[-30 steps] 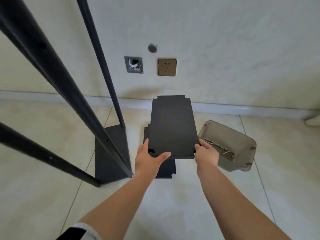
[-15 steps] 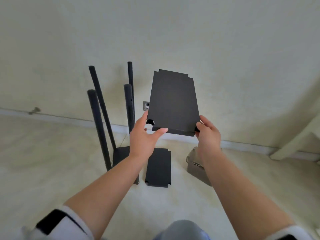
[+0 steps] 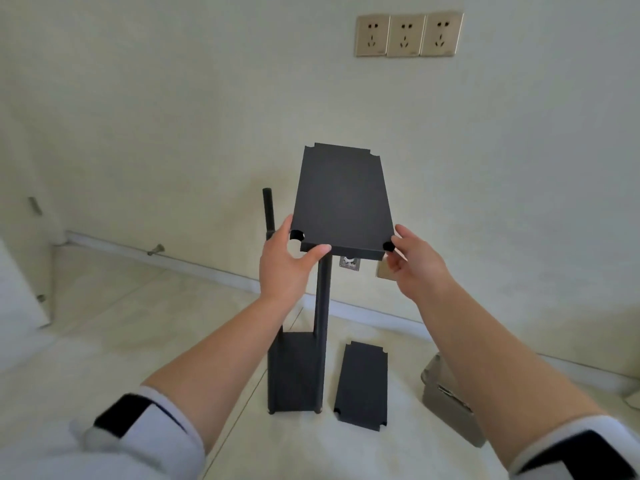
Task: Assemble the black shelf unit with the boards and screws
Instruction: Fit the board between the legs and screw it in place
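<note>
I record the black board [image 3: 343, 199] held at centre frame, raised above the tops of the upright poles [image 3: 322, 299]. A second ago it was being lifted from the stack on the floor; half a second ago it was at chest height, clear of the poles to their right. It now sits directly over the frame, its near edge level with the pole tops.

My left hand [image 3: 285, 268] grips the near left corner, thumb under the front edge and fingers along the side by the corner notch. My right hand [image 3: 412, 265] holds the near right corner, its fingers curled at the edge by the other notch; I cannot tell how the thumb lies.

The base shelf [image 3: 294, 372] stands on the floor at lower centre with the poles fixed in it. One spare board [image 3: 362, 382] lies flat just beside it to the right. A grey bin [image 3: 446, 396] is at the lower right edge; its contents are not legible here.

Judgement: the board has passed from pick-up to alignment. The corner notches must next meet all four poles; two are hidden behind the board, so alignment there is unverified. No screws are in hand.
</note>
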